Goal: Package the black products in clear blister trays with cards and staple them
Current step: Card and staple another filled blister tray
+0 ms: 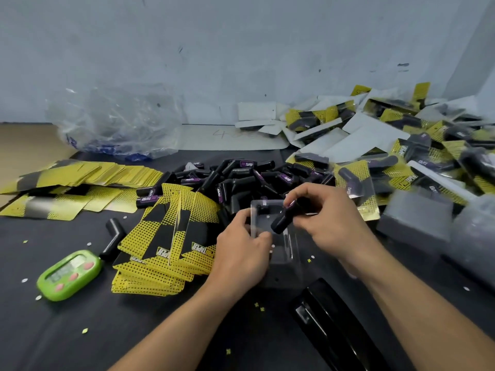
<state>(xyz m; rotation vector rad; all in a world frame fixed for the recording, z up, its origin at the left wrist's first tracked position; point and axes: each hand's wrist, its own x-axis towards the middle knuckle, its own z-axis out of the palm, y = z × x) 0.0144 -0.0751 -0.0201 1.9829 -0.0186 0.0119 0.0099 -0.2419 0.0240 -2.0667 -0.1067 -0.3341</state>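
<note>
Dark work table (80, 344), viewed from above. Far left: a green digital timer (70, 275), with a loose bent black product (113, 238) just beside it and a crumpled clear plastic bag (115, 121) behind, by the wall. Centre-left: fanned yellow-and-black cards (166, 236), in front of the pile of black products (235, 175). Centre: the left hand (241, 253) curls its thumb and fingers round the left edge of a clear blister tray (281, 242). The right hand (326, 218) pinches the held black product (282, 222) between thumb and fingertips, tilted, its lower end over the tray's cavity (contact with the tray floor cannot be told). Front right: a black stapler (329, 317) lying on the table. Far right: a heap of finished carded packs (401, 145).
</note>
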